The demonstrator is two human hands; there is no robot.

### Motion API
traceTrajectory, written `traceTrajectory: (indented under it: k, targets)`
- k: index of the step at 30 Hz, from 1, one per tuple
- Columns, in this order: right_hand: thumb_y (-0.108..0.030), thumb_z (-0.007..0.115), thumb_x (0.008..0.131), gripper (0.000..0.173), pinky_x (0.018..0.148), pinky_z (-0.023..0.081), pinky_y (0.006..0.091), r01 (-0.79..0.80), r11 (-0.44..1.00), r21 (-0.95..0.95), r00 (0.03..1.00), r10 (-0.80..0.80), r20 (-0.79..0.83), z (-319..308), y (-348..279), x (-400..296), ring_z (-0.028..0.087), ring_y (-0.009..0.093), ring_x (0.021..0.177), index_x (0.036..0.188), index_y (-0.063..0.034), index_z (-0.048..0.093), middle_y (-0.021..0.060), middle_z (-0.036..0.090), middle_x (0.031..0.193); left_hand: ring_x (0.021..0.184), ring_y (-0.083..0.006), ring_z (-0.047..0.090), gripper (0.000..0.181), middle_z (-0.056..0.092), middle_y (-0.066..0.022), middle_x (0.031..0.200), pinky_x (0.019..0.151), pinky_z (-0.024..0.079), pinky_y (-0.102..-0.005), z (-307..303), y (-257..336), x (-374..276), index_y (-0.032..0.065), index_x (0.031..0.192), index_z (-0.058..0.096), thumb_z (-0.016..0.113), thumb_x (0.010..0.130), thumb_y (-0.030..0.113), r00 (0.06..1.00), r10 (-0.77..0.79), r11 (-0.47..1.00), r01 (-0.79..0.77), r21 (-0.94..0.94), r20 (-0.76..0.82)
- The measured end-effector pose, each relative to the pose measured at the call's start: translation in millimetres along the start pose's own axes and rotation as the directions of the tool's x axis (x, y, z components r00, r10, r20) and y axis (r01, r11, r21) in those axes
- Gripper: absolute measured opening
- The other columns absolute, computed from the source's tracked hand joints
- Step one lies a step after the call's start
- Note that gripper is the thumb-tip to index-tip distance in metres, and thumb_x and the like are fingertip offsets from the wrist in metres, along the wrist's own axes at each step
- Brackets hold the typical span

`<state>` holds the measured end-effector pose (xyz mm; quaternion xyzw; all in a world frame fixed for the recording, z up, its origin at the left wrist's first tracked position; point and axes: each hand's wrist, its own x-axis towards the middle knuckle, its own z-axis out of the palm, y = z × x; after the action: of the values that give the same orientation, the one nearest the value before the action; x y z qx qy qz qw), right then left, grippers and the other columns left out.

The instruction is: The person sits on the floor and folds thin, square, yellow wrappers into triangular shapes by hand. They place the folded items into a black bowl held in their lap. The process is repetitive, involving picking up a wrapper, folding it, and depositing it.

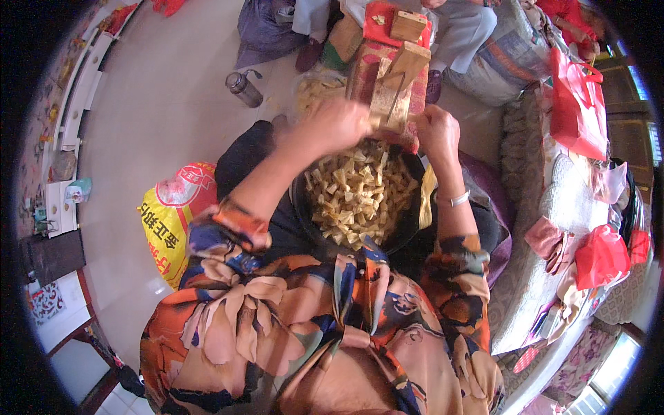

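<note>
In the head view, my left hand [345,124] is blurred, with fingers curled at the left side of the near end of a wooden tool [397,85]. My right hand [440,129] is curled at the tool's right side, by the near edge of a red-covered stool [361,72]. What either hand grips is hidden. The tool has a raised wooden arm, slanting up from a flat base. Below my hands, a dark round basin [295,207] holds many small, pale yellow folded pieces [358,197]. A yellowish strip [428,197] hangs beside my right forearm.
A red tray [371,31] with a wooden block [409,26] lies on the stool's far end, before another seated person [467,31]. On the floor at left are a flask [244,88] and a yellow-red bag [174,218] bearing writing. A sofa [539,207] with bags stands right.
</note>
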<state>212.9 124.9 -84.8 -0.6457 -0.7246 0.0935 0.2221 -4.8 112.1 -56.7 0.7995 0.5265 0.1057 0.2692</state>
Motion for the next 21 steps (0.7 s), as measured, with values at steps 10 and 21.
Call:
traceTrajectory:
  k: [10,21]
  targets:
    - [-0.022,0.049,0.092,0.023,0.038,0.041,0.0228,-0.718,-0.063,0.693,0.696,-0.1,0.711,-11.3,-87.0,-81.8,0.046,0.009,0.044,0.083,-0.0027,0.057,0.0011,0.051,0.06,0.057,-0.0101,0.057,0.044,0.059,-0.0059,0.063,0.052,0.047,-0.0241,49.2,39.7,-78.1,0.0002,0.108,0.055,0.037,0.097,0.039,0.986,-0.15,0.22,-0.04,-0.975,-0.074]
    - [-0.019,0.046,0.095,0.017,0.043,0.025,0.0168,-0.634,0.14,0.76,0.703,-0.303,0.643,-77.2,-116.7,-105.5,0.03,0.003,0.049,0.093,-0.0055,0.055,-0.0073,0.036,0.061,0.045,-0.0068,0.026,0.034,0.027,0.0059,0.055,0.042,0.023,-0.022,-43.6,43.7,-82.3,0.0121,0.077,0.047,0.039,0.096,0.039,0.866,-0.377,-0.379,-0.468,-0.798,-0.329]
